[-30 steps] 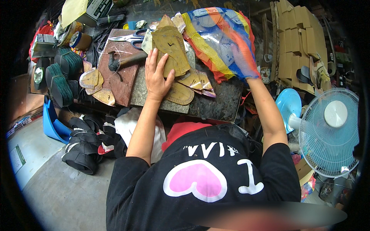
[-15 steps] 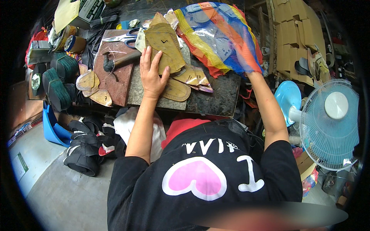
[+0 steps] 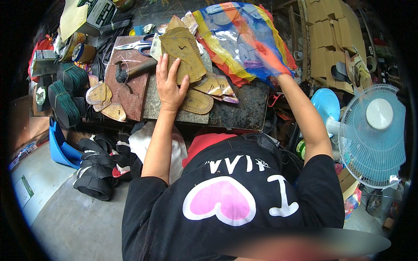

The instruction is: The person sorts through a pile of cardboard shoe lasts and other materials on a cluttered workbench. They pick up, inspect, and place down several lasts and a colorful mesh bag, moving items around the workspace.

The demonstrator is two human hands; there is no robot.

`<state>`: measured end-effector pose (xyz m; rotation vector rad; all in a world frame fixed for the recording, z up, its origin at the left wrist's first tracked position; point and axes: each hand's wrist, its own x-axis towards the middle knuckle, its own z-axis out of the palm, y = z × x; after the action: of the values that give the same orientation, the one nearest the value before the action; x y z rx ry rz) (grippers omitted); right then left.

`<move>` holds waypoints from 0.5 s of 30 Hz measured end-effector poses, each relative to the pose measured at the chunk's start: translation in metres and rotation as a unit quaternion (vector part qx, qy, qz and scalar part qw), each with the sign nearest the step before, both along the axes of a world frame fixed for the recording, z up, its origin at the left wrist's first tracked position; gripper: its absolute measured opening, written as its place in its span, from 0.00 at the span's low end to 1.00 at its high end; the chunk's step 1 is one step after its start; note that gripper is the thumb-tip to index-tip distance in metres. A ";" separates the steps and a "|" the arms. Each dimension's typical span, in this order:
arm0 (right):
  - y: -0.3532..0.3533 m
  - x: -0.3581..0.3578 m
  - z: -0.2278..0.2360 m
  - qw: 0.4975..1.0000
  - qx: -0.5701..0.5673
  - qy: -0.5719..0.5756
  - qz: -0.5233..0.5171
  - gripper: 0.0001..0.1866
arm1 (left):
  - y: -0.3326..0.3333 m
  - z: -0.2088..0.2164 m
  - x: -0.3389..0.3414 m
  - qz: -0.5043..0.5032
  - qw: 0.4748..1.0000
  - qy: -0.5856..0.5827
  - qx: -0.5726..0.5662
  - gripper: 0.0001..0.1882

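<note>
My left hand (image 3: pixel 171 89) lies with its fingers stretched out on the left edge of a pile of brown shoe pattern pieces (image 3: pixel 185 50). More patterns stick out below and to the right of that pile. My right hand (image 3: pixel 269 61) is inside a blue, yellow and red mesh bag (image 3: pixel 215 37). The netting and motion blur hide its fingers, so any grip is unclear. Flat pale pieces show through the mesh. Left of my left hand, a hammer (image 3: pixel 137 71) rests on a reddish board (image 3: pixel 130 98), with scissors (image 3: pixel 133 45) above it.
Tied dark soles (image 3: pixel 63 103) and jars (image 3: pixel 82 53) crowd the table's left side. Cardboard boxes (image 3: pixel 324 41) are stacked at far right, above a blue fan (image 3: pixel 370 135). Black footwear (image 3: pixel 93 167) sits on the floor by a blue dustpan (image 3: pixel 62 145).
My right hand has shifted slightly up and left within the mesh bag, whose netting has moved with it. My left hand stays on the pattern pile.
</note>
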<state>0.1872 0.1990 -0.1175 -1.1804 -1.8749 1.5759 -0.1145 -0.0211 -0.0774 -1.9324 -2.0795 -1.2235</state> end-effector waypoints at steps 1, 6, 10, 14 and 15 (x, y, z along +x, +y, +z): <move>-0.002 -0.004 0.003 1.000 0.005 -0.008 -0.026 0.24 | 0.000 0.000 0.000 0.000 1.000 0.000 0.000 0.28; -0.009 -0.013 0.037 0.992 -0.023 -0.116 -0.039 0.24 | 0.000 0.000 0.000 0.000 1.000 0.001 -0.003 0.29; -0.017 -0.030 0.042 0.987 0.000 -0.156 -0.043 0.24 | 0.000 0.001 0.000 -0.001 1.000 0.004 -0.001 0.29; -0.016 -0.044 0.023 0.996 0.020 0.055 0.063 0.23 | 0.000 0.001 0.000 -0.003 1.000 0.008 0.004 0.29; -0.013 -0.041 0.021 0.985 0.122 0.071 0.096 0.23 | 0.000 0.001 0.000 -0.003 1.000 0.011 0.003 0.29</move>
<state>0.1465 0.1862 -0.0968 -0.7829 -2.0661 1.4319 -0.1147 -0.0211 -0.0767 -1.9419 -2.0579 -1.2023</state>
